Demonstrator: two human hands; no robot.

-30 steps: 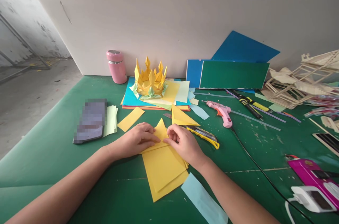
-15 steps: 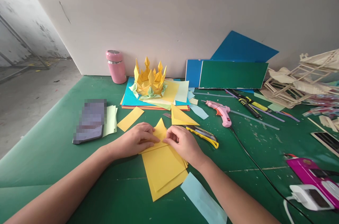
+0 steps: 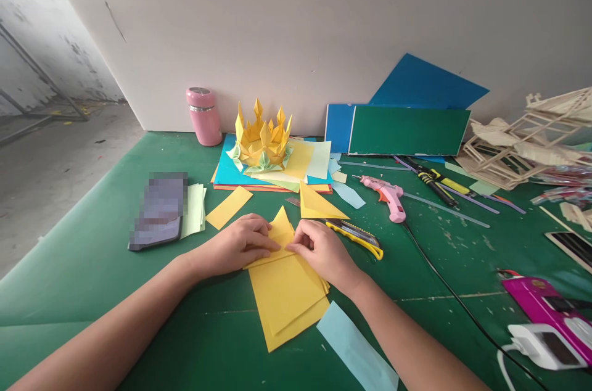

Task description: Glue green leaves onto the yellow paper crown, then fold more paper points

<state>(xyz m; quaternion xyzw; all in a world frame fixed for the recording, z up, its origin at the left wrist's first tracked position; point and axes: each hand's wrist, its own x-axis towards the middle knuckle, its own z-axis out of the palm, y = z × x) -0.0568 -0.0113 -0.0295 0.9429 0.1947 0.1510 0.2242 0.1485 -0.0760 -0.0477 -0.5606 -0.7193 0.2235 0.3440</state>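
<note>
Left grip (image 3: 235,247): flat, unclosed, pinning paper (image 3: 284,292) beside the crease.
Right grip (image 3: 324,250): pinches the fold edge.
Advice: press outward from both grips, edges aligned.

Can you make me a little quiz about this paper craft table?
1. What do the left hand and the right hand both touch? A: a glue gun. B: the folded yellow paper. C: a bottle.
2. True or false: the paper crown stands on a stack of coloured sheets.
3. Fill in the gap: the yellow utility knife lies on the green table just beside the ___ hand.
Key: 1 B. 2 true. 3 right.
</note>
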